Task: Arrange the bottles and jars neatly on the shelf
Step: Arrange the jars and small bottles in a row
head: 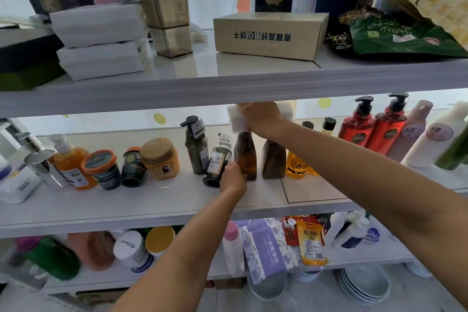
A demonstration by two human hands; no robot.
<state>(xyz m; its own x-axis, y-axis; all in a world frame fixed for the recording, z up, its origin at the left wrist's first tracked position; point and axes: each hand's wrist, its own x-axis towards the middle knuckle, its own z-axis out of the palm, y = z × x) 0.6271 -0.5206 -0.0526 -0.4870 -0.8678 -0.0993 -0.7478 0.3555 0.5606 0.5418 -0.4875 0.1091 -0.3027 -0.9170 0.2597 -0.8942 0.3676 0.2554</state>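
Note:
On the middle shelf (152,200) stand two brown spray bottles with white heads. My right hand (263,116) grips the white spray head of the left brown bottle (245,157). The second brown bottle (274,159) stands just right of it. My left hand (231,177) holds the lower part of a tilted dark bottle with a white label (217,159), right beside the brown bottle's base. A dark green pump bottle (196,144) stands upright to the left. Further left sit jars: a yellow one (160,158), a small dark one (133,167) and an orange-lidded one (102,168).
Two red pump bottles (372,129), pale bottles (428,139) and amber bottles (296,164) fill the right of the middle shelf. An orange pump bottle (69,159) stands at the left. The upper shelf holds a cardboard box (268,34). The lower shelf holds packets and bottles.

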